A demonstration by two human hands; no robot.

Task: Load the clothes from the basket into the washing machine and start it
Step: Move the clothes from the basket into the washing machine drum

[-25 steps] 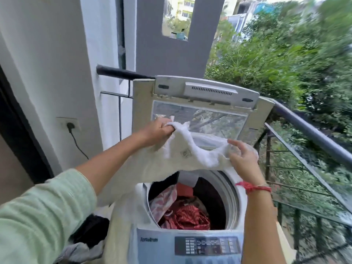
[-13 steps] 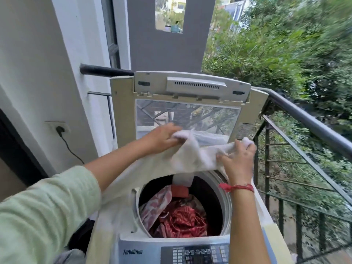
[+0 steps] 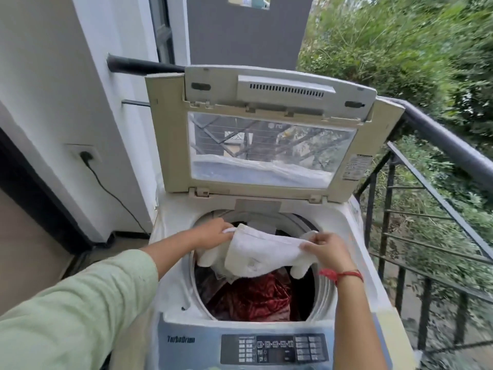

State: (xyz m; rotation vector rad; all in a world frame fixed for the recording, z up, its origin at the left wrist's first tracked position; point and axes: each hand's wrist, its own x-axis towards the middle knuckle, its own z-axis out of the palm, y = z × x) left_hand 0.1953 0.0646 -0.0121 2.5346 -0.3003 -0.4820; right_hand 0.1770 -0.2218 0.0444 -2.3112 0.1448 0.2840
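Head view: left hand [image 3: 213, 232] grips the left corner of the white cloth [image 3: 261, 255], and right hand [image 3: 326, 249] pinches its right edge. Cloth is stretched between them, long axis left to right across the drum mouth of the washing machine [image 3: 173, 276]. Its middle sags into the opening, just above red clothes [image 3: 253, 295] already inside. Drum lies straight below both hands, neither clearly nearer, so the next move looks like a plain drop or push down. Lid [image 3: 170, 134] stands open behind. Control panel [image 3: 274, 348] at the front, no hand on it. Basket not in view. Judged mid-loading; start not yet done.
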